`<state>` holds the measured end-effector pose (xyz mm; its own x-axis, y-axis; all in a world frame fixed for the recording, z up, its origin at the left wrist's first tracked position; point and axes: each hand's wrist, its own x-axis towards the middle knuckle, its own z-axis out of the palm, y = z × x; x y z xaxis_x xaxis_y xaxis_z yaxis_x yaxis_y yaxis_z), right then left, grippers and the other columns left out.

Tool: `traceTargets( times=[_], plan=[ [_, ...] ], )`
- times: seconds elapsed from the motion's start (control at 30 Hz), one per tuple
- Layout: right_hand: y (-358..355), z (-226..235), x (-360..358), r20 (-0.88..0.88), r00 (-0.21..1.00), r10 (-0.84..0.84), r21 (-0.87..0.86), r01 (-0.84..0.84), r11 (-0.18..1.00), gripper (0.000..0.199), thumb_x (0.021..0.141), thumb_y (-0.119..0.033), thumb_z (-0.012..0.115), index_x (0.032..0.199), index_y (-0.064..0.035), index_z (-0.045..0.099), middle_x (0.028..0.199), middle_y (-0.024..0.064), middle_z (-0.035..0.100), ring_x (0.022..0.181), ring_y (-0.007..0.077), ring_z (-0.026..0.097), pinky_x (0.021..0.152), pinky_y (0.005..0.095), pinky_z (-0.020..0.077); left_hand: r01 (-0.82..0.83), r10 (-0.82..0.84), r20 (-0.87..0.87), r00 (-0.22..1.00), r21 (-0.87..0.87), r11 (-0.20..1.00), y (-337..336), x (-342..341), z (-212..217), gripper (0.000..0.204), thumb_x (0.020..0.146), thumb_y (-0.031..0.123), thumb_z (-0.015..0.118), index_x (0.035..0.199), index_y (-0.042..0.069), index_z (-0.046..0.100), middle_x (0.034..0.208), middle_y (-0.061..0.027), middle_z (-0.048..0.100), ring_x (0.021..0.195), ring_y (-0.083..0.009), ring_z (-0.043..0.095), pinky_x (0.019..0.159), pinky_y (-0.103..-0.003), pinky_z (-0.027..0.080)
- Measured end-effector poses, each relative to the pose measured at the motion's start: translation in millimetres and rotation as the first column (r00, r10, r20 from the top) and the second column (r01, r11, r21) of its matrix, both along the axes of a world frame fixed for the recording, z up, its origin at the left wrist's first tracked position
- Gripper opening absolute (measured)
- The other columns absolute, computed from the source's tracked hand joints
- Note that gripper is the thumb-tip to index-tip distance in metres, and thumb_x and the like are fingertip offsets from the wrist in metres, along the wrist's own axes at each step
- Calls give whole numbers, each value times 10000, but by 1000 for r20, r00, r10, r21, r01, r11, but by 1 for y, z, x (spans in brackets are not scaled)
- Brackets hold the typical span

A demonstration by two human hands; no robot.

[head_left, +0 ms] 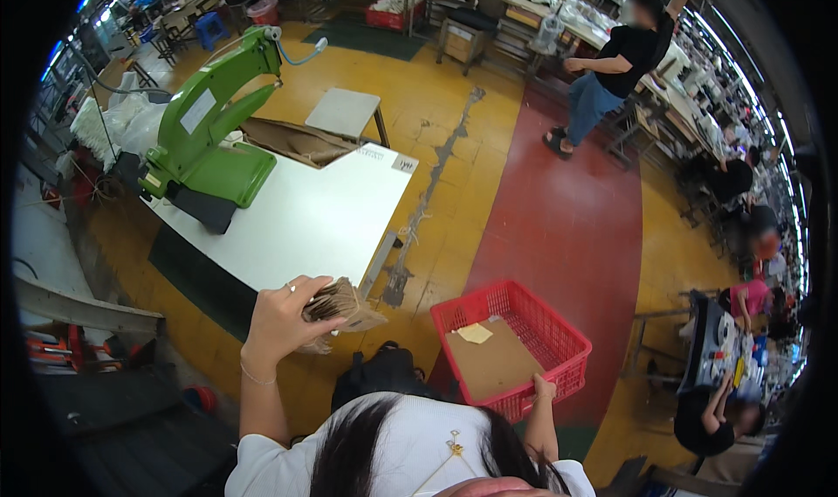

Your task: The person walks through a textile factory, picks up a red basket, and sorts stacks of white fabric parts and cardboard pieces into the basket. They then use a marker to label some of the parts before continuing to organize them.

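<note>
My left hand [286, 318] is closed on a bundle of thin tan pieces [349, 305], their layered edges fanned out. It is held up beside the near edge of a white-topped table [323, 226]. I cannot tell whether the pieces are cloth or paper. On my other side, my right hand [543, 387] grips the near rim of a red plastic basket [572, 362] with slatted walls. A flat brown cardboard sheet [493, 362] lies inside the basket, with a small pale yellow piece [474, 333] on top of it.
A green machine [214, 130] with a curved arm stands on the table's far left part. Behind the table is a small pale stool [345, 113]. A person in black [624, 56] is at the far right, by a row of worktables. A black bag [380, 377] is close to me.
</note>
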<state>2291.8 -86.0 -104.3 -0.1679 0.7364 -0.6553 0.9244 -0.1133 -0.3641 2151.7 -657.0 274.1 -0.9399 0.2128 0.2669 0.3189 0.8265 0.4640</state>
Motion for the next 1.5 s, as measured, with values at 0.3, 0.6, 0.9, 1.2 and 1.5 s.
traceTargets(
  times=[0.3,0.6,0.9,1.2,1.5],
  plan=[
    [48,4,-154,14,989,149,70,-149,986,471,627,-244,753,908,120,654,900,215,682,739,325,696,585,459,595,-128,128,-3,992,28,991,57,-98,-16,500,595,228,856,1013,39,657,824,-107,667,660,-247,657,607,-313,530],
    [138,20,-338,-289,942,169,182,-120,976,560,603,-307,760,976,75,595,971,229,665,869,336,675,788,397,536,46,-38,-132,990,60,997,124,-307,-10,514,596,238,854,1036,61,657,820,-75,665,636,-227,646,570,-297,510],
    [144,43,-578,-79,945,317,318,-278,906,582,613,-346,758,1028,30,598,987,222,670,921,339,667,827,402,526,-95,100,-86,991,65,993,182,-438,-33,506,604,215,846,1037,42,648,856,-96,673,707,-251,662,630,-321,526],
    [216,17,-826,-514,840,174,-130,-277,952,271,679,-110,746,824,73,609,769,128,625,671,229,650,568,375,542,-532,532,-11,846,-16,846,234,-551,-17,481,616,223,837,1031,79,642,866,-77,655,704,-267,644,626,-326,517],
    [204,25,-978,-428,818,385,-1,-427,904,271,700,-102,721,881,46,584,778,110,608,626,194,624,509,354,530,-658,646,178,742,13,753,238,-673,-19,529,590,153,842,1067,39,644,945,-115,680,846,-282,668,744,-340,517]
  ],
)
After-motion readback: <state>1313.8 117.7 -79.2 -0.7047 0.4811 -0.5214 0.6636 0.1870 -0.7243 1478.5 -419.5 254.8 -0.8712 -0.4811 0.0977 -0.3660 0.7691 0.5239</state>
